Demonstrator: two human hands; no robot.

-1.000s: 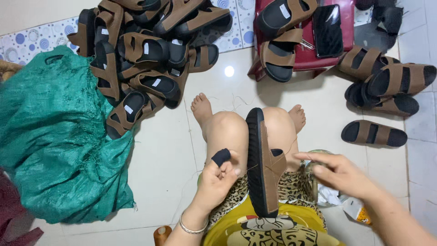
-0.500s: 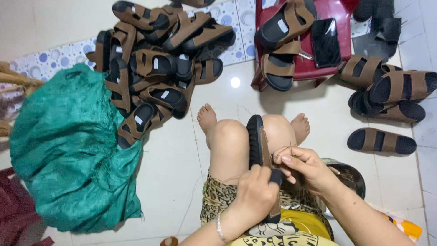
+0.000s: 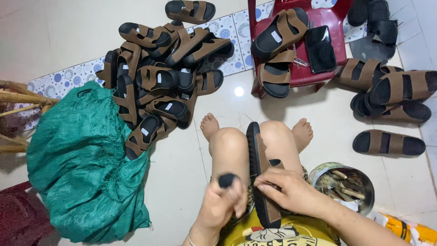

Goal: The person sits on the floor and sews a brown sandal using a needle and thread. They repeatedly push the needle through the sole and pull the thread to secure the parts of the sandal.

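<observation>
A brown sandal with a black sole (image 3: 260,155) stands on its edge between my bare knees, toe pointing away from me. My right hand (image 3: 291,191) rests on its strap side near the heel, fingers pinched against the brown upper. My left hand (image 3: 223,202) is closed on a small dark round piece (image 3: 226,180) that sticks up above my fingers, just left of the sandal.
A heap of brown sandals (image 3: 159,82) lies beside a green woven sack (image 3: 86,168) at left. A red plastic stool (image 3: 300,73) holds two sandals and a black phone (image 3: 320,48). More sandals (image 3: 391,100) lie at right, a metal tin (image 3: 348,182) by my right forearm.
My left hand has come off the sandal and moved left with the dark piece held up. My right hand has shifted onto the sandal's strap. The view has tilted a little.
</observation>
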